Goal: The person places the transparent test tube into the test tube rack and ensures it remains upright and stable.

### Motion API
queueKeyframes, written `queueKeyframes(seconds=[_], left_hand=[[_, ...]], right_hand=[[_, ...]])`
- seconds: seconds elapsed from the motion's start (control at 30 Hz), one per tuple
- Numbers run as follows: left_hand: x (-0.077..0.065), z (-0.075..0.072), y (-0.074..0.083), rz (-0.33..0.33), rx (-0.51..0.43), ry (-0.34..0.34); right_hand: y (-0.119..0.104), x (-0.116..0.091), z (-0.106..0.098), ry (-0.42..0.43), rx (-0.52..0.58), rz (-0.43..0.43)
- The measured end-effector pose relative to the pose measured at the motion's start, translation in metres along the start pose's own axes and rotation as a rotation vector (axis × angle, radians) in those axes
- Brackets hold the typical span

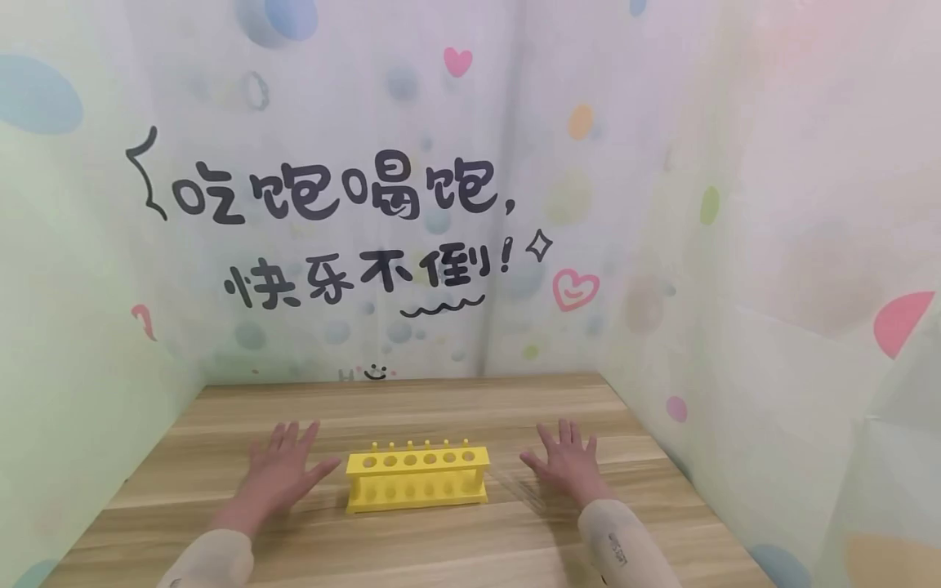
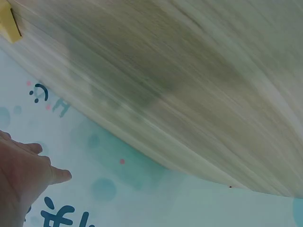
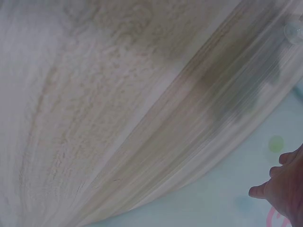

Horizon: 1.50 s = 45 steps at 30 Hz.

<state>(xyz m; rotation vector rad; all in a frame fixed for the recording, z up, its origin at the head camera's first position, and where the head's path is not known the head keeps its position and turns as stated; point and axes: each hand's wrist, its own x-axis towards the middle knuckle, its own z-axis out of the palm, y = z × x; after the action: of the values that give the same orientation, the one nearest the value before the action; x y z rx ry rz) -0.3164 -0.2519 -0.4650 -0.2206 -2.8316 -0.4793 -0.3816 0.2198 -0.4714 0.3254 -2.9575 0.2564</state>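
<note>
A yellow test tube rack (image 1: pixel 417 465) stands on the wooden table between the two hands, its row of round holes facing up. My left hand (image 1: pixel 283 464) is held with fingers spread to the left of the rack, its thumb toward the rack's end. On the other side, my right hand (image 1: pixel 569 461) is likewise spread and holds nothing. Clear, see-through tubes (image 1: pixel 524 490) lie on the table between the rack and the right hand, hard to make out against the wood. The left wrist view catches one yellow corner of the rack (image 2: pixel 8 22).
The wooden table (image 1: pixel 412 555) meets a printed back wall (image 1: pixel 382 343) with dark lettering and coloured dots. Pale side walls (image 1: pixel 772 392) enclose it left and right. A row of short yellow pegs (image 1: pixel 409 446) rises along the rack's back.
</note>
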Motion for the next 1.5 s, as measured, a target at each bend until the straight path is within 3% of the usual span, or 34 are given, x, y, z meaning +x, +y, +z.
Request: queueKeyframes(seconds=[0.87, 1.5], left_hand=[[0.004, 0.0, 0.022, 0.024, -0.079, -0.02], [0.004, 0.003, 0.029, 0.047, -0.225, -0.041]], right_hand=[[-0.002, 0.001, 0.006, -0.005, 0.03, 0.003], [-0.006, 0.001, 0.007, -0.007, 0.052, 0.001]])
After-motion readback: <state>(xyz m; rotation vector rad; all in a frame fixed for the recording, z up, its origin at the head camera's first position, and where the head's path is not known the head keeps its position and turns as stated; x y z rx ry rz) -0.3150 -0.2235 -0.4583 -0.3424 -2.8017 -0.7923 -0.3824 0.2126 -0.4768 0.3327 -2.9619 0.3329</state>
